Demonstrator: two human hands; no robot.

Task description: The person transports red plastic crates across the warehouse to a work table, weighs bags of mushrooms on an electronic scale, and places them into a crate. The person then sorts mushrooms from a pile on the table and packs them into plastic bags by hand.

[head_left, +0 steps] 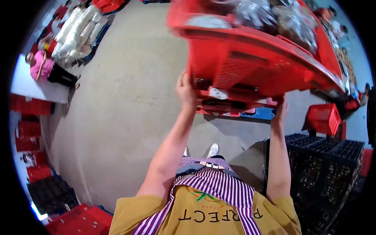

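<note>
A large red crate (250,58) with bags in clear plastic (270,15) in its top fills the upper right of the view. Against its left side is my left hand (185,90), fingers closed on the crate's edge. My right hand (281,107) grips the lower right side of the crate, its fingertips partly hidden. More red crates (219,95) with a white label show beneath it, above a blue pallet (258,113).
Stacked black crates (313,172) stand close by at the right, with a red crate (323,119) behind them. A person in pink (44,67) is at the far left, near wrapped white rolls (76,35). Red crates (80,221) lie at the lower left.
</note>
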